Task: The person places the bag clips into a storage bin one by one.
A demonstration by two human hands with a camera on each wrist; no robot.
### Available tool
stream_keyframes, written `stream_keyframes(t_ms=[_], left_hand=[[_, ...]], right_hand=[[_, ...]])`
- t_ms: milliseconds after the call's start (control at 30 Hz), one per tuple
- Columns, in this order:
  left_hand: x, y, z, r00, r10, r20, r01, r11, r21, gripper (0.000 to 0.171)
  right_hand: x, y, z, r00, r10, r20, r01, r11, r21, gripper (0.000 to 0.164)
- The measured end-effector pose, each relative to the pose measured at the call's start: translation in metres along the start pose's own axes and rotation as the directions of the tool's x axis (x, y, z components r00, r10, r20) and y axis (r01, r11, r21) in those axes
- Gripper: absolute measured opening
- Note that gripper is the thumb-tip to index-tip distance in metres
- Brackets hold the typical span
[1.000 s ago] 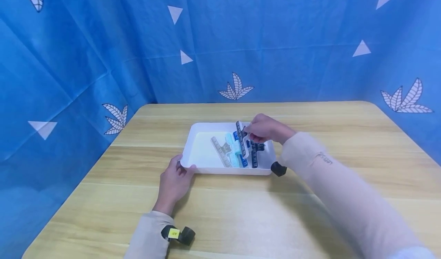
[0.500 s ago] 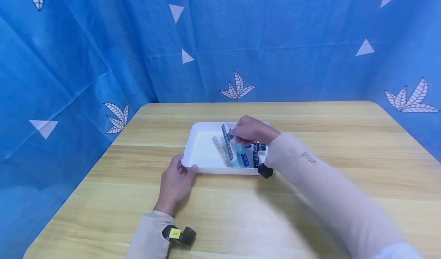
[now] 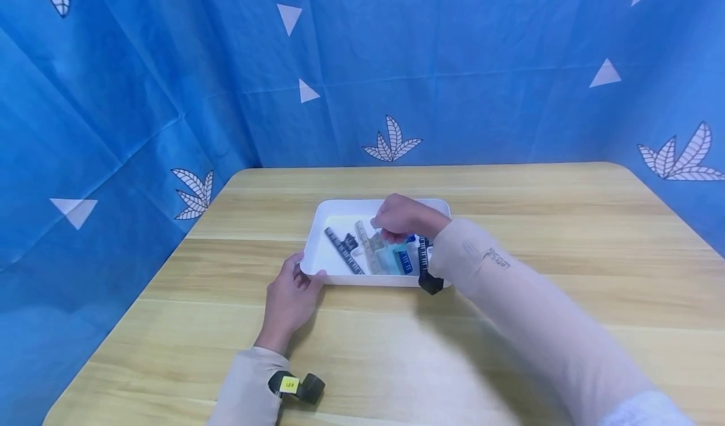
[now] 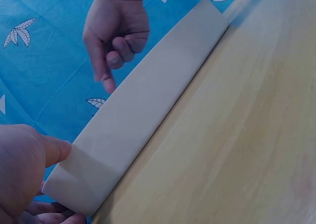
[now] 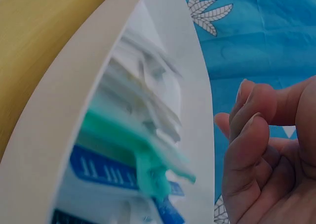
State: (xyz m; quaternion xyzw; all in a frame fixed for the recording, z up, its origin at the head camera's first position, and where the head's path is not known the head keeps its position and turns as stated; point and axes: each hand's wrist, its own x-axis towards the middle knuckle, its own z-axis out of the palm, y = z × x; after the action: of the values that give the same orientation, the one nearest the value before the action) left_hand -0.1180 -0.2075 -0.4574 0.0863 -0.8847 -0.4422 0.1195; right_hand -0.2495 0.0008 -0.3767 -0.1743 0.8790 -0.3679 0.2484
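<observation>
A white tray [image 3: 345, 280] holds several plastic clips with printed keyboard-like bars. My left hand [image 3: 290, 301] grips its near left corner; in the left wrist view the thumb [image 4: 58, 151] lies against the front wall and fingers curl round the end. My right hand [image 3: 399, 217] hovers over the tray's middle, its fingers loosely curled with nothing between them. A black clip [image 3: 343, 250] lies leftmost, beside a grey clip [image 3: 367, 247]. Right of these are a teal clip [image 5: 150, 172], a blue clip [image 3: 404, 261] and another black clip [image 3: 423, 253], partly hidden by my right hand and wrist.
The tray stands on a light wooden table [image 3: 362, 350]. Behind hangs a blue curtain [image 3: 464, 117] with white leaf and triangle prints. A black wrist camera [image 3: 432, 283] overlaps the tray's near right edge.
My right hand has carried a black clip leftward, laid it left of the grey clip and let go. It has since drawn slightly away. My left hand stays on the tray corner.
</observation>
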Motion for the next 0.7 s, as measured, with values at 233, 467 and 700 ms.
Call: stream_keyframes(t_ms=[233,467,700], left_hand=[[0.000,0.004,-0.001,1.000,-0.020,0.015,0.020,1.000,0.019,0.063],[0.006,0.002,-0.001,1.000,-0.007,0.011,0.006,1.000,0.024,0.061],[0.005,0.006,-0.007,0.997,0.039,-0.067,-0.030,0.991,0.131,0.061]], right_hand=[[-0.010,0.014,-0.010,0.991,0.006,-0.136,-0.016,0.997,-0.069,0.029],[-0.028,0.048,-0.026,0.917,-0.080,-0.391,0.017,0.986,-0.164,0.027],[-0.074,0.086,-0.048,0.847,-0.176,-0.501,0.036,0.960,-0.276,0.038]])
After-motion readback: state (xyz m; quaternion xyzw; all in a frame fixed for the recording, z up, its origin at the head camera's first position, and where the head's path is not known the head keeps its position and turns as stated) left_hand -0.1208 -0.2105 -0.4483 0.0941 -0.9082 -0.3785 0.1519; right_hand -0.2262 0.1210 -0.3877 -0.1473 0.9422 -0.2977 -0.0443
